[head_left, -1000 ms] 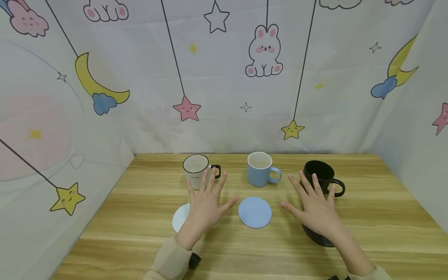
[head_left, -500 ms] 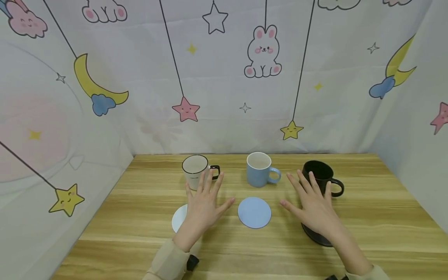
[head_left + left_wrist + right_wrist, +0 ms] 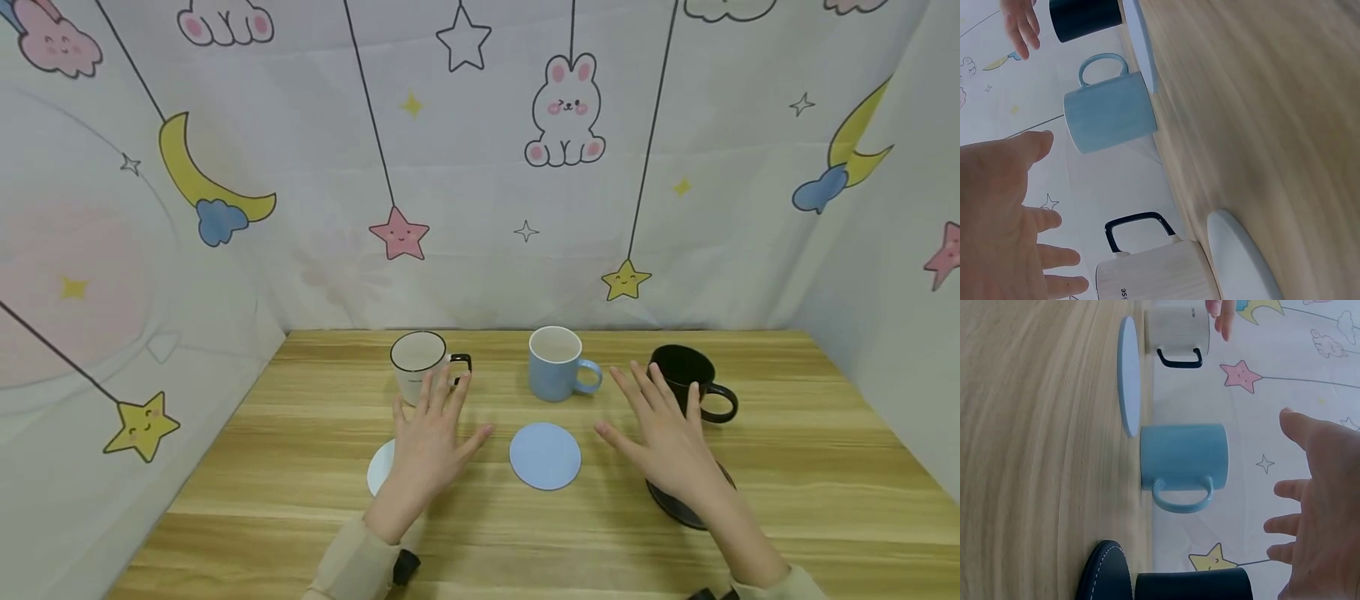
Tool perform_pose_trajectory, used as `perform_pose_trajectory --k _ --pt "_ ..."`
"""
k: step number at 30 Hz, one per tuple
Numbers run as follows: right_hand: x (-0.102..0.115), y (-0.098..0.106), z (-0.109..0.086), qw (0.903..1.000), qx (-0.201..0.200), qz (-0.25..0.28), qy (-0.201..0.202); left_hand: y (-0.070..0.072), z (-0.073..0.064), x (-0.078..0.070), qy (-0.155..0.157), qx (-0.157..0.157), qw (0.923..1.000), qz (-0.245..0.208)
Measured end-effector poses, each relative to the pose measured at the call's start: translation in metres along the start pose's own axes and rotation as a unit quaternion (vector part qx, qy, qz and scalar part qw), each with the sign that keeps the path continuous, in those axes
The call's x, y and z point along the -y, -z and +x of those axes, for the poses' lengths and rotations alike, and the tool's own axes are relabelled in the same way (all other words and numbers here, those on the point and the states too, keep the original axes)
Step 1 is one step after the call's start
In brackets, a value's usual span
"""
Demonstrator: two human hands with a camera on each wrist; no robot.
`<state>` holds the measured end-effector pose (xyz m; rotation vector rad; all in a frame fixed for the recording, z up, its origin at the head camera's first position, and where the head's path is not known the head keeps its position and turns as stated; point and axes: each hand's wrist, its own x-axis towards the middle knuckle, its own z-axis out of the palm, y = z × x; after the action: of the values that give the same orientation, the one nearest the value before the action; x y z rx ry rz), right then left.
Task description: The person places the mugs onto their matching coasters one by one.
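In the head view my left hand (image 3: 427,450) hovers palm down above the table, fingers spread, overlapping a white round coaster (image 3: 380,468). Past its fingertips stands a white mug (image 3: 414,375) with a black rim and handle. My right hand (image 3: 670,450) is spread likewise, over a black round coaster (image 3: 678,510) and just short of a black mug (image 3: 678,367). Between the hands lies a light blue coaster (image 3: 545,456), with a light blue mug (image 3: 553,371) behind it. Both wrist views show the hands raised clear of the table, holding nothing.
The wooden table (image 3: 517,550) ends at a white curtain (image 3: 480,183) printed with stars, moons and a rabbit; it also runs along both sides. The three mugs stand in a row near the back edge, handles to the right.
Both hands have drifted slightly left and stay spread in the air. More of the black coaster shows beside the right wrist. Mugs and coasters have not moved.
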<state>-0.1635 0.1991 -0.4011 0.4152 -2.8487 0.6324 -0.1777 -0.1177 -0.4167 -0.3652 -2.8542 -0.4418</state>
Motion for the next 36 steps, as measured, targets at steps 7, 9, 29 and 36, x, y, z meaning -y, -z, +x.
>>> perform_pose_trajectory --k 7,9,29,36 --pt "0.002 -0.001 0.002 1.0 -0.006 0.008 0.0 -0.002 -0.001 0.006 0.002 -0.005 1.0 0.001" --pt "0.002 -0.001 0.002 0.9999 -0.008 0.009 0.001 -0.002 -0.002 0.008 0.004 -0.005 1.0 0.002" --pt "0.005 -0.006 0.008 0.9993 -0.019 0.03 0.007 -0.001 -0.011 0.012 0.01 -0.006 0.9999 0.012" --pt "0.007 -0.008 0.011 0.9984 -0.029 0.045 0.016 0.001 -0.012 0.016 0.017 0.0 0.9998 0.011"
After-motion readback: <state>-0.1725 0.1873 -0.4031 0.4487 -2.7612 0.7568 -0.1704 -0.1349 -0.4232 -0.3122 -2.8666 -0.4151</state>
